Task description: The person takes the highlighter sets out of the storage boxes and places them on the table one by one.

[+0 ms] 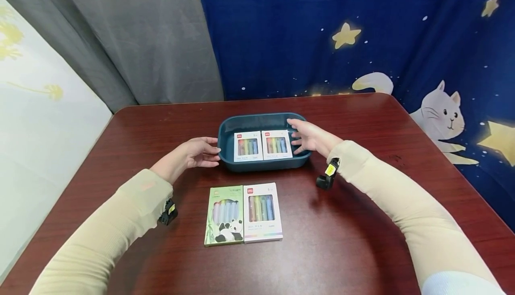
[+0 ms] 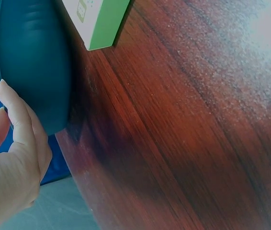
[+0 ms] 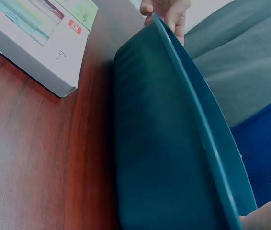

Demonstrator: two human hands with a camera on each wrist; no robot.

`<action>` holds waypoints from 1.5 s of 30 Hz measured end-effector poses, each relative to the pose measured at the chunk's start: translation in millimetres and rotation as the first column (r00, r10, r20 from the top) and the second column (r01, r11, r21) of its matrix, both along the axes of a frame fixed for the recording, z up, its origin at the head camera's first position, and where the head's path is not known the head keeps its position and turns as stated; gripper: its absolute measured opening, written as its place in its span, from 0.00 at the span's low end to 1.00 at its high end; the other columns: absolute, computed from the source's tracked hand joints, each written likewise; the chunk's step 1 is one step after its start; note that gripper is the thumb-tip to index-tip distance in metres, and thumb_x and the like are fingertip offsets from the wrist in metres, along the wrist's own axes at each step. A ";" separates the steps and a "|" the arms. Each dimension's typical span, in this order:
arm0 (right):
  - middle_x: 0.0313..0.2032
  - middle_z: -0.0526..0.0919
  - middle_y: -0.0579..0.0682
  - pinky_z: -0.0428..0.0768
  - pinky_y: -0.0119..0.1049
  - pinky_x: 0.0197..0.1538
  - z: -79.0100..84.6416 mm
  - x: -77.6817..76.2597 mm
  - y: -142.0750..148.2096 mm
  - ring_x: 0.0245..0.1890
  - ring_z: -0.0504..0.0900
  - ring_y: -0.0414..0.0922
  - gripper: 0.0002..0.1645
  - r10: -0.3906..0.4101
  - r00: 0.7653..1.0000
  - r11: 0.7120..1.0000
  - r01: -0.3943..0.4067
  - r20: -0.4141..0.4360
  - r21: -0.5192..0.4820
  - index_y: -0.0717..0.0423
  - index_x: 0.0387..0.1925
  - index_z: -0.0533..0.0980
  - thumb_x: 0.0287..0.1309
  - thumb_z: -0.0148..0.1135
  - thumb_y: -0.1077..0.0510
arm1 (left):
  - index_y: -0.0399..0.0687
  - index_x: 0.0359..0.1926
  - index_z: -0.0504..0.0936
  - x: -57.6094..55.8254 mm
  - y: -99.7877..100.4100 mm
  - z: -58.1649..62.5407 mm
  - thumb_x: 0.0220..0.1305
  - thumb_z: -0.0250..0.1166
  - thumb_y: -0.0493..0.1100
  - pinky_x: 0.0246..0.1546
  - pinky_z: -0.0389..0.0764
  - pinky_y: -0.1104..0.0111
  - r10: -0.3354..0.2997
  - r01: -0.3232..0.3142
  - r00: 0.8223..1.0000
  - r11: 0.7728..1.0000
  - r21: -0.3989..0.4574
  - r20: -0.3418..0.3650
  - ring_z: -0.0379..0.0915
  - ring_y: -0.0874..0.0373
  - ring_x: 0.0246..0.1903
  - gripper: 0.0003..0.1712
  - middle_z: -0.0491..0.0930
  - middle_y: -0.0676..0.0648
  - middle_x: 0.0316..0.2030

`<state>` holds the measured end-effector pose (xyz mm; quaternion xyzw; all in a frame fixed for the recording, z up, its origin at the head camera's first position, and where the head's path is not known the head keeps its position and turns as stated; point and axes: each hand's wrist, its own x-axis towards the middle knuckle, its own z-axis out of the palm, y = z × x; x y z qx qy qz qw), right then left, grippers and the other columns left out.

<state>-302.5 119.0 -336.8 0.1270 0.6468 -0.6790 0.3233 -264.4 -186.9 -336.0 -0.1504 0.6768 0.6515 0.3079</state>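
A dark teal plastic basin [image 1: 263, 166] sits on the table with two white boxes of coloured pens, the left box [image 1: 247, 157] and the right box [image 1: 277, 155], side by side inside. My left hand [image 1: 193, 154] is at its left end, relaxed fingers touching the outside by the rim. Over the right end reaches my right hand [image 1: 311, 136], its fingers spread apart above the inside, beside the right box. Nearer to me lie a green panda-printed pen box [image 1: 217, 238] and a larger white pen box [image 1: 263, 230], edge to edge. The right wrist view shows part of the right hand [image 3: 269, 208] by the rim.
The dark red wooden table [image 1: 342, 241] carries everything. A grey curtain [image 1: 153, 31] and a blue starry curtain [image 1: 281, 31] hang behind its far edge. A white patterned surface [image 1: 44, 116] stands along the left side. Both wrists wear small black cameras.
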 end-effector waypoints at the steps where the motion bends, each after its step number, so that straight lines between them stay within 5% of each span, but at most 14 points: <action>1: 0.70 0.34 0.58 0.49 0.60 0.66 -1.1 0.1 -0.8 0.69 0.41 0.58 0.41 0.000 1.000 1.000 0.000 0.004 -0.001 0.51 0.71 0.32 0.68 0.37 0.43 | 0.46 0.69 0.53 0.0 0.3 0.2 0.65 0.51 0.34 0.35 0.82 0.66 -0.001 0.001 1.000 1.000 0.000 -0.001 0.76 0.60 0.26 0.32 0.75 0.47 0.32; 16: 0.68 0.45 0.58 0.56 0.55 0.65 -12.5 0.3 -13.9 0.67 0.52 0.55 0.37 -0.067 0.998 0.998 0.067 0.014 0.004 0.52 0.71 0.40 0.68 0.39 0.45 | 0.45 0.69 0.53 -1.5 0.0 0.4 0.65 0.51 0.34 0.36 0.82 0.66 -0.003 0.003 1.000 1.000 -0.003 0.001 0.76 0.60 0.26 0.32 0.73 0.45 0.35; 28: 0.63 0.57 0.57 0.65 0.45 0.62 -20.1 -3.7 -16.3 0.60 0.60 0.51 0.33 -0.111 0.993 0.990 0.108 0.028 0.092 0.50 0.69 0.49 0.67 0.43 0.47 | 0.45 0.68 0.52 -0.6 1.0 -0.8 0.64 0.51 0.32 0.32 0.83 0.66 -0.001 0.001 1.000 1.000 0.002 -0.006 0.76 0.60 0.24 0.33 0.75 0.48 0.28; 32: 0.48 0.67 0.54 0.71 0.40 0.52 -21.1 -4.2 -16.4 0.47 0.69 0.46 0.29 -0.083 0.996 0.990 0.079 0.030 0.118 0.50 0.66 0.55 0.66 0.44 0.48 | 0.45 0.68 0.53 -0.1 1.0 -0.5 0.64 0.51 0.32 0.33 0.83 0.66 -0.002 0.002 1.000 1.000 -0.005 -0.006 0.76 0.60 0.25 0.33 0.75 0.48 0.29; 35: 0.46 0.71 0.54 0.73 0.41 0.49 -21.4 -3.6 -16.2 0.42 0.73 0.45 0.27 -0.013 0.999 0.995 0.009 0.040 0.103 0.52 0.64 0.56 0.67 0.43 0.51 | 0.45 0.68 0.53 0.8 1.5 0.3 0.64 0.51 0.32 0.33 0.83 0.66 -0.002 0.002 1.000 1.000 -0.004 -0.006 0.76 0.60 0.25 0.32 0.75 0.47 0.30; 40: 0.56 0.67 0.58 0.70 0.45 0.55 -19.8 -0.8 -15.1 0.47 0.72 0.48 0.26 0.083 0.996 0.995 -0.085 0.029 0.061 0.56 0.65 0.52 0.68 0.39 0.57 | 0.45 0.68 0.53 1.8 2.0 1.4 0.65 0.51 0.32 0.33 0.83 0.66 -0.001 0.001 1.000 1.000 -0.007 -0.011 0.76 0.60 0.25 0.32 0.75 0.47 0.30; 45: 0.51 0.69 0.57 0.70 0.48 0.54 -19.0 -1.4 -13.6 0.51 0.70 0.51 0.26 0.087 0.996 0.995 -0.086 -0.002 0.041 0.57 0.65 0.54 0.66 0.38 0.63 | 0.45 0.68 0.53 1.6 1.7 1.3 0.65 0.51 0.32 0.33 0.83 0.66 -0.004 0.004 1.000 1.000 -0.003 -0.013 0.76 0.60 0.25 0.32 0.74 0.47 0.30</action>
